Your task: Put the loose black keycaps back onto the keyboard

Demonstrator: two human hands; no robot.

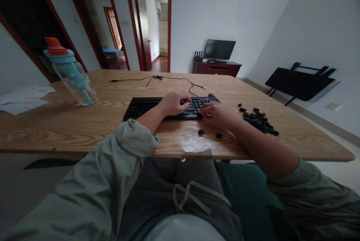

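Note:
A black keyboard (pixel 146 103) lies on the wooden table in front of me, its right part under my hands. My left hand (pixel 176 102) rests over the keys right of the middle, fingers curled and closed; whatever is under or in them is hidden. At the keyboard's lower right, my right hand (pixel 215 114) has its fingertips pressed together against the keys, and anything small between them is too hard to make out. Two loose black keycaps, one nearer the keyboard (pixel 201 131) and one further right (pixel 219 135), lie on the table below my right hand.
A pile of black keycaps (pixel 260 121) lies right of my right forearm. Behind the keyboard runs a thin black cable (pixel 159 77). A clear bottle with an orange lid (pixel 75 76) and white tissues (pixel 24 96) are at the left. Torn tape (pixel 198 154) covers the table's front edge.

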